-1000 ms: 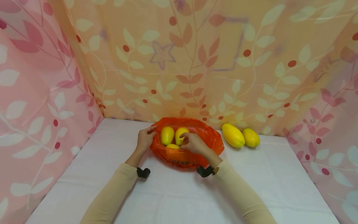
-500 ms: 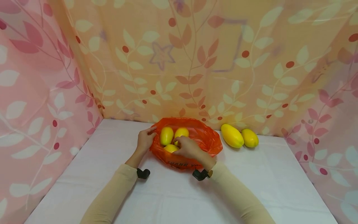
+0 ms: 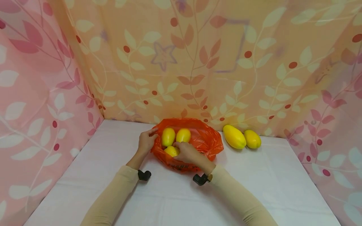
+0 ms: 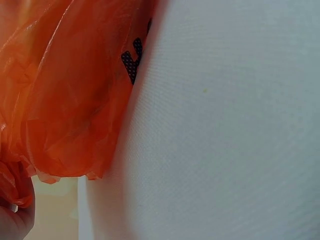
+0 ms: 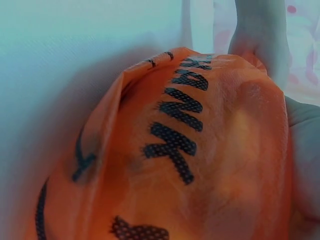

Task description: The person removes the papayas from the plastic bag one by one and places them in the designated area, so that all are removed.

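Note:
An orange-red plastic bag (image 3: 209, 142) with black THANK lettering (image 5: 172, 145) lies mouth-up on the table. Inside, two yellow mangoes, a left mango (image 3: 168, 137) and a back mango (image 3: 183, 135), sit side by side, and a third, front mango (image 3: 171, 151) lies nearer the front rim. My left hand (image 3: 145, 142) pinches the bag's left rim; in the left wrist view its fingers (image 4: 17, 222) grip crumpled plastic. My right hand (image 3: 187, 153) reaches into the bag from the right, fingers and thumb round the right end of the front mango, partly hiding it.
Outside the bag at the right rear, a long yellow fruit (image 3: 234, 137) and a smaller yellow mango (image 3: 253, 139) lie together. White cloth covers the table (image 3: 169, 201). A floral curtain (image 3: 198, 62) rises along its back edge, with pink ones at both sides.
My right hand has moved left and down from the back mango to the front one, which has shifted slightly toward me. The left hand still holds the rim.

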The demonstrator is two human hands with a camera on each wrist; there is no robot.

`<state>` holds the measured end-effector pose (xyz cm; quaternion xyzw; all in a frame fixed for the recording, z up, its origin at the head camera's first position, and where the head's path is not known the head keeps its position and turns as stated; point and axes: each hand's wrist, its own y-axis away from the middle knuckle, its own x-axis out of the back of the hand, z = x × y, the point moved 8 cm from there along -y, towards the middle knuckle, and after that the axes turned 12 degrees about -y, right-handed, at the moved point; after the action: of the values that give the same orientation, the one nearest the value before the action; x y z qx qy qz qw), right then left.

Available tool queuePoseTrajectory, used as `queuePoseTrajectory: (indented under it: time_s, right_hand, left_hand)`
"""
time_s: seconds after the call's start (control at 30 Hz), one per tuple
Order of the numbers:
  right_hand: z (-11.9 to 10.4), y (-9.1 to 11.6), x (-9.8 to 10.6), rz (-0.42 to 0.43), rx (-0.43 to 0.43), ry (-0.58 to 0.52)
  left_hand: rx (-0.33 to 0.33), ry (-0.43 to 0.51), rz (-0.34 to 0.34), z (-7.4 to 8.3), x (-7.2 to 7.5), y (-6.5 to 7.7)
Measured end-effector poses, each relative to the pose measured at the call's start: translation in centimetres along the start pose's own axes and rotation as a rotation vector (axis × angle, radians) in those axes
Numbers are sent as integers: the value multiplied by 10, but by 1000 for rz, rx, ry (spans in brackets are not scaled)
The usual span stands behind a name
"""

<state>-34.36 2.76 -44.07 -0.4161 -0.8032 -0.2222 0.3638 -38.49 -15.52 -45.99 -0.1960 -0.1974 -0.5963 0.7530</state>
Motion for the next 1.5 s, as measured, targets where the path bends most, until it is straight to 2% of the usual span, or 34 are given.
queuePoseTrajectory:
  time_s: [0.17, 0.33, 0.5, 0.6, 0.87, 1.17, 1.5]
  right_hand:
    - [2, 1, -2, 8, -20, 1]
    - [1, 3, -1, 12, -6, -3]
    - [0, 6, 2, 22, -17, -80]
    - [1, 8, 6, 39, -33, -122]
    - [-3, 13, 21, 72, -45, -131]
    - [1, 19, 33, 104, -88, -212]
    - [-1, 22, 51, 129, -68, -220]
  left_hand:
    - [-10, -13, 5, 2, 1, 0]
    - [-5, -20, 9, 1, 2, 0]
    - [-17, -20, 16, 2, 2, 1]
    - [-26, -22, 23, 3, 3, 0]
    - [-25, -20, 17, 5, 5, 0]
    - [-40, -38, 28, 5, 4, 1]
    - [-34, -32, 36, 4, 7, 2]
